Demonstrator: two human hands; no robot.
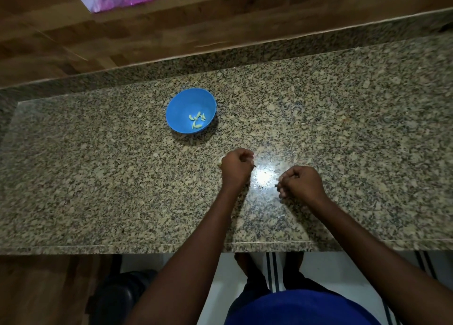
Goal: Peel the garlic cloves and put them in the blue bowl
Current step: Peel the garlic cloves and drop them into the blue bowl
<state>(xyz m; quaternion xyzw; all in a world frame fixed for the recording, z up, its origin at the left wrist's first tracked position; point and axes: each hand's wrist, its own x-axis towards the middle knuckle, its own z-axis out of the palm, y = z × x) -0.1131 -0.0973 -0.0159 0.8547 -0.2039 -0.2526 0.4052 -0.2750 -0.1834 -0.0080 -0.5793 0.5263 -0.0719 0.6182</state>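
Speckled granite counter (98, 189), wooden wall (73, 37), white floor (331, 270)

Views: we have only one, worn on the head
Direction: we look forward and steeply down across the granite counter (343, 128)
Nearness: both forearms reach in from the bottom edge, so we stand close against the counter
Span: wide-angle, from the floor by our feet up to the wooden wall (73, 42)
Overlap: no second view shares it

A speckled granite counter (343, 128) runs below a wood-panelled wall (73, 30), with pale floor (331, 270) beneath.
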